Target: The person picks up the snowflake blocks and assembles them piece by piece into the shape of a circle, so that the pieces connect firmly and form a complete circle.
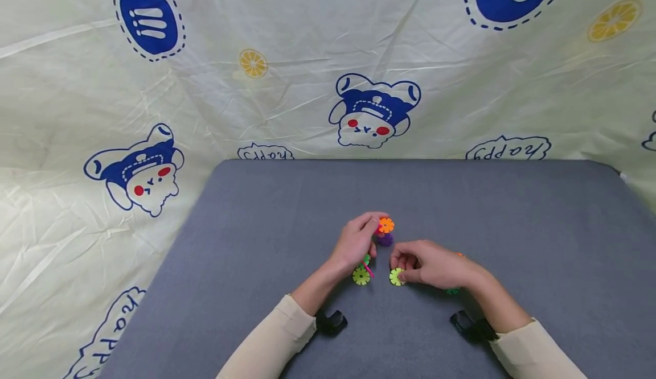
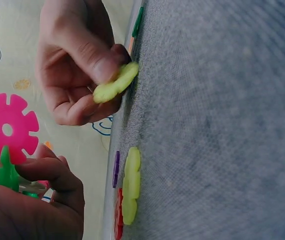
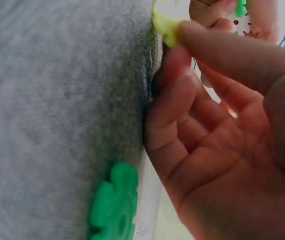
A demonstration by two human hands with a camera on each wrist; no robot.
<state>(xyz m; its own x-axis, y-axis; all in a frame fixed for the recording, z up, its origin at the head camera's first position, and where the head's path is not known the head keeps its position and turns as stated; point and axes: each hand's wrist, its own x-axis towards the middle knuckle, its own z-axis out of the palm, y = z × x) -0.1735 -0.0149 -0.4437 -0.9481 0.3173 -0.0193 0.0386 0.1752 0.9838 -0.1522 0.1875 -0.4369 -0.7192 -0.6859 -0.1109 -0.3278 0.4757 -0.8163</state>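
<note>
My left hand (image 1: 355,244) grips joined notched plastic discs, among them a pink disc (image 2: 22,125) and a green disc (image 2: 5,172). An orange disc (image 1: 386,225) shows at its fingertips; whether it is part of the joined pieces, I cannot tell. Between thumb and fingers, my right hand (image 1: 433,264) pinches a yellow-green disc (image 2: 116,86), seen nearly edge-on in the left wrist view. Another yellow-green disc (image 1: 361,277) lies on the table beneath the left wrist. The two hands are apart, the right one low over the cloth.
On the grey table (image 1: 287,219) a purple disc (image 1: 386,241) lies beyond the hands. A red disc (image 2: 118,215) lies beside the loose yellow-green one. A green disc (image 3: 115,205) is partly under the right hand in the head view. A printed curtain (image 1: 297,111) hangs behind the table.
</note>
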